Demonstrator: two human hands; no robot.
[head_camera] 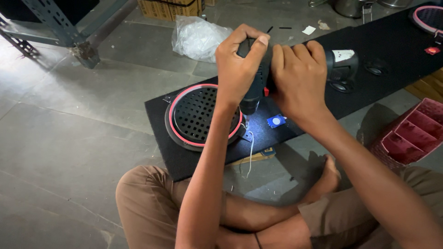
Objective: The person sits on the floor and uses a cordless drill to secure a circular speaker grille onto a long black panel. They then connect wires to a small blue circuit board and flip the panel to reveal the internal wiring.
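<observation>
Both hands, left (237, 62) and right (299, 76), are gripping the black cordless driver (258, 87) tight, tip lighting the round black red-ringed speaker grille (199, 115) edge on the black mat (203, 154); keeping it upright is probably helping.

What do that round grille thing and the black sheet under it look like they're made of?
The round grille looks like moulded black plastic: matte, with an even grid of holes and a smooth pink ring round its rim, though painted metal is possible. The black mat looks like felt or dense foam: dull, slightly fuzzy, no shine even under the drill's light.
</observation>
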